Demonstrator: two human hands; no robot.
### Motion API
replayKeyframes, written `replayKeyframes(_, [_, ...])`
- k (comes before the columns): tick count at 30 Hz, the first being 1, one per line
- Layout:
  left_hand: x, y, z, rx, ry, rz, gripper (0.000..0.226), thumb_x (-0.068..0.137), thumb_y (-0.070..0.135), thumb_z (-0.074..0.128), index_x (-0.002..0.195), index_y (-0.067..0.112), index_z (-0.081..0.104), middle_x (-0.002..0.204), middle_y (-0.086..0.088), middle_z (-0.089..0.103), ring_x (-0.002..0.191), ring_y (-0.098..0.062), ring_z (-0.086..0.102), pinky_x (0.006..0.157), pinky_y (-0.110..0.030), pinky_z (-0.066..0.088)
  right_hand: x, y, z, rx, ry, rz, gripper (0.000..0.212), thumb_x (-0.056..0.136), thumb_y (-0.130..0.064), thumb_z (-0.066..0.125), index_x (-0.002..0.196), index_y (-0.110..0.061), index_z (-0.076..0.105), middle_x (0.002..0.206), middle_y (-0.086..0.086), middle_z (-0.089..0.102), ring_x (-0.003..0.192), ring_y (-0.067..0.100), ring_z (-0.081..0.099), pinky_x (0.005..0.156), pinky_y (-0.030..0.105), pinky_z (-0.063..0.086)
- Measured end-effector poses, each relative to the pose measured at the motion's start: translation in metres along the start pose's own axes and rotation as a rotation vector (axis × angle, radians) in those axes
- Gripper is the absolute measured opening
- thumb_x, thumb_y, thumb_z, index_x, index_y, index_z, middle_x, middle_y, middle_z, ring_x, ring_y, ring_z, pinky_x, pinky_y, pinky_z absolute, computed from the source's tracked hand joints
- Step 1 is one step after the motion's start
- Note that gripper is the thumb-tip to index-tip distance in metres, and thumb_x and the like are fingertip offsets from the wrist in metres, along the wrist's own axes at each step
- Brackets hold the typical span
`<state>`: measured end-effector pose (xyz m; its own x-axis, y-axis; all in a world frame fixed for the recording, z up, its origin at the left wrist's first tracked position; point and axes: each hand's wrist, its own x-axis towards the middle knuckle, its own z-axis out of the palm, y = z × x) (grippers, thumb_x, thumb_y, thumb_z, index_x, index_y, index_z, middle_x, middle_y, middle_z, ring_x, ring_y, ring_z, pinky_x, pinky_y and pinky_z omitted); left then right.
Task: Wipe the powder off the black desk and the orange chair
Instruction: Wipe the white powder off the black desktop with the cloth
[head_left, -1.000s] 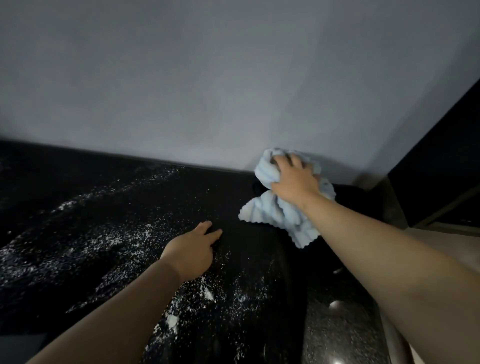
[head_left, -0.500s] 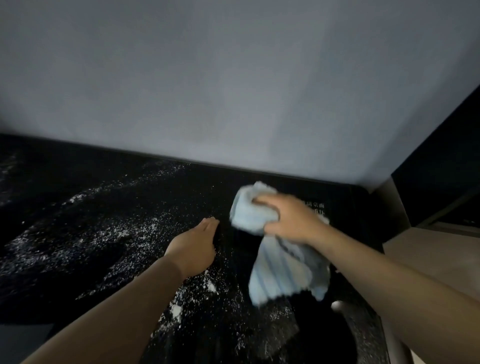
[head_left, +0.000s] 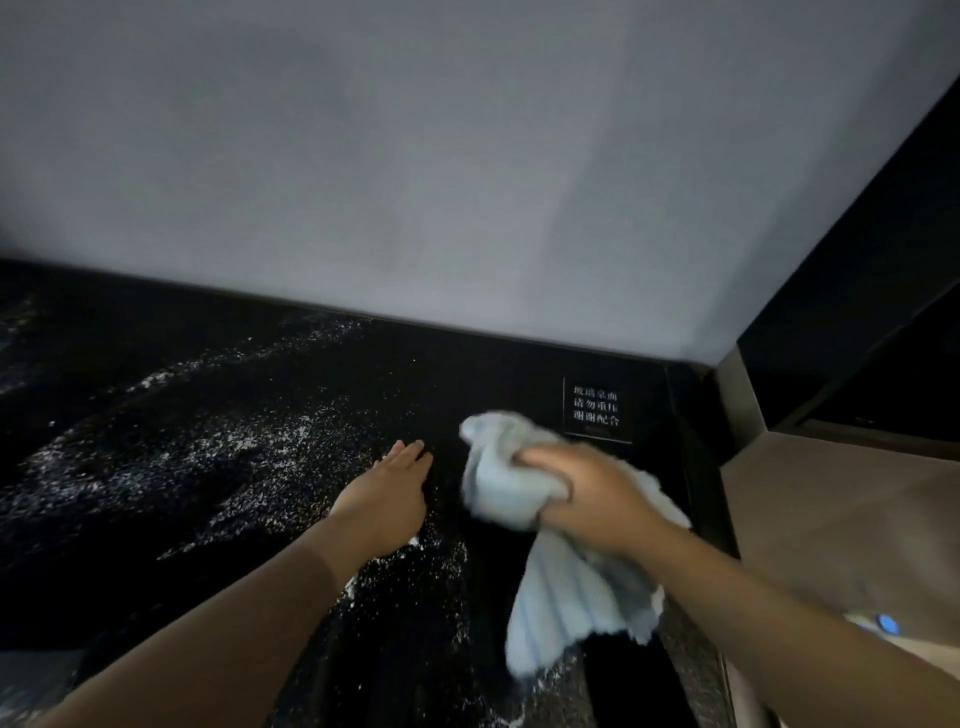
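Note:
The black desk (head_left: 467, 374) fills the lower part of the view, with white powder (head_left: 223, 452) scattered across its left and middle. My right hand (head_left: 587, 493) grips a bunched light blue cloth (head_left: 571, 587) on the right part of the desk; the cloth's loose end trails toward me. My left hand (head_left: 387, 496) rests flat on the desk, fingers straight, just left of the cloth, with powder around it. The orange chair is not in view.
A grey wall (head_left: 467, 156) runs along the desk's far edge. A small sign with white characters (head_left: 596, 408) lies at the desk's far right corner. Right of the desk are a dark panel (head_left: 857, 322) and a brown floor (head_left: 841, 514).
My right hand dragged the cloth from the far edge by the wall toward me across the desk, uncovering the sign. My left hand stayed in place.

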<state>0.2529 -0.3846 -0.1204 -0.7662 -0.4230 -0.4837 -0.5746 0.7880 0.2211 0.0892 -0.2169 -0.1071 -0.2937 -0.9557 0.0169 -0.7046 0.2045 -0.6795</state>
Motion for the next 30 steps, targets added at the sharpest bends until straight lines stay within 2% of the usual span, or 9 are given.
replayKeyframes(5, [-0.019, 0.008, 0.007, -0.011, 0.001, 0.011, 0.056, 0.102, 0.016, 0.027, 0.152, 0.011, 0.001, 0.160, -0.001, -0.009, 0.147, -0.018, -0.008, 0.119, -0.029, 0.011, 0.008, 0.031, -0.012, -0.549, 0.027, 0.582, 0.058, 0.083, -0.042, 0.052, 0.138, -0.034, 0.034, 0.150, -0.002, 0.032, 0.129, 0.032, 0.039, 0.102, 0.049, 0.034])
replayKeyframes(8, [-0.023, 0.010, 0.012, -0.002, 0.019, 0.003, 0.057, 0.101, 0.014, 0.027, 0.152, 0.010, 0.002, 0.160, -0.003, -0.008, 0.147, -0.019, -0.007, 0.120, -0.031, 0.008, -0.017, -0.001, 0.020, -0.561, 0.017, 0.373, 0.055, 0.074, -0.040, 0.039, 0.129, -0.038, 0.045, 0.131, -0.003, 0.052, 0.116, 0.029, 0.049, 0.091, 0.040, 0.039])
replayKeyframes(12, [-0.029, 0.014, 0.017, -0.010, 0.025, 0.011, 0.057, 0.100, 0.012, 0.028, 0.152, 0.010, 0.004, 0.160, -0.004, -0.005, 0.148, -0.020, -0.005, 0.120, -0.031, 0.009, -0.042, -0.037, 0.012, -0.041, -0.224, 0.098, 0.047, 0.073, -0.026, 0.058, 0.120, -0.021, 0.062, 0.113, 0.001, 0.067, 0.102, 0.017, 0.058, 0.085, 0.021, 0.042])
replayKeyframes(14, [-0.036, 0.016, 0.020, -0.010, 0.025, 0.036, 0.057, 0.100, 0.012, 0.028, 0.152, 0.012, 0.005, 0.160, -0.002, -0.005, 0.148, -0.019, -0.006, 0.120, -0.030, 0.009, -0.042, -0.019, -0.005, -0.011, 0.039, 0.136, 0.058, 0.068, -0.036, 0.057, 0.121, -0.013, 0.063, 0.117, 0.008, 0.067, 0.108, 0.023, 0.061, 0.091, 0.028, 0.045])
replayKeyframes(16, [-0.046, 0.018, 0.025, -0.023, 0.016, 0.044, 0.057, 0.101, 0.012, 0.029, 0.152, 0.013, 0.005, 0.160, 0.000, -0.006, 0.147, -0.017, -0.007, 0.120, -0.030, 0.008, -0.041, 0.010, -0.022, -0.177, 0.242, 0.375, 0.063, 0.071, -0.037, 0.054, 0.131, -0.018, 0.054, 0.134, 0.009, 0.056, 0.120, 0.032, 0.053, 0.099, 0.040, 0.043])
replayKeyframes(18, [-0.053, 0.020, 0.029, -0.030, 0.009, 0.044, 0.057, 0.101, 0.013, 0.029, 0.152, 0.015, 0.005, 0.160, 0.002, -0.007, 0.147, -0.016, -0.008, 0.120, -0.030, 0.007, -0.045, 0.019, -0.021, -0.300, 0.127, 0.721, 0.066, 0.082, -0.040, 0.055, 0.143, -0.033, 0.032, 0.154, 0.001, 0.026, 0.133, 0.036, 0.033, 0.106, 0.050, 0.032])
replayKeyframes(21, [-0.058, 0.023, 0.032, -0.019, 0.014, 0.038, 0.057, 0.101, 0.015, 0.028, 0.152, 0.016, 0.005, 0.160, 0.002, -0.006, 0.147, -0.016, -0.008, 0.119, -0.031, 0.008, -0.063, -0.010, 0.020, -0.437, -0.013, 0.743, 0.075, 0.080, -0.061, 0.052, 0.143, -0.042, 0.016, 0.158, -0.006, 0.002, 0.141, 0.033, 0.016, 0.107, 0.058, 0.019])
replayKeyframes(25, [-0.062, 0.024, 0.037, 0.011, 0.012, 0.048, 0.056, 0.100, 0.017, 0.028, 0.152, 0.015, 0.006, 0.160, 0.001, -0.004, 0.147, -0.017, -0.006, 0.120, -0.032, 0.008, -0.094, -0.058, 0.064, -0.342, 0.018, 0.276, 0.056, 0.079, -0.032, 0.057, 0.132, -0.040, 0.040, 0.145, -0.008, 0.039, 0.127, 0.022, 0.041, 0.106, 0.043, 0.031])
replayKeyframes(30, [-0.076, 0.028, 0.046, 0.033, 0.007, 0.066, 0.054, 0.102, 0.018, 0.025, 0.152, 0.016, 0.006, 0.160, 0.002, -0.006, 0.147, -0.017, -0.007, 0.120, -0.033, 0.008, -0.090, -0.016, 0.004, 0.011, 0.343, 0.403, 0.064, 0.065, -0.022, 0.065, 0.128, -0.016, 0.055, 0.123, 0.008, 0.060, 0.112, 0.030, 0.057, 0.094, 0.039, 0.045])
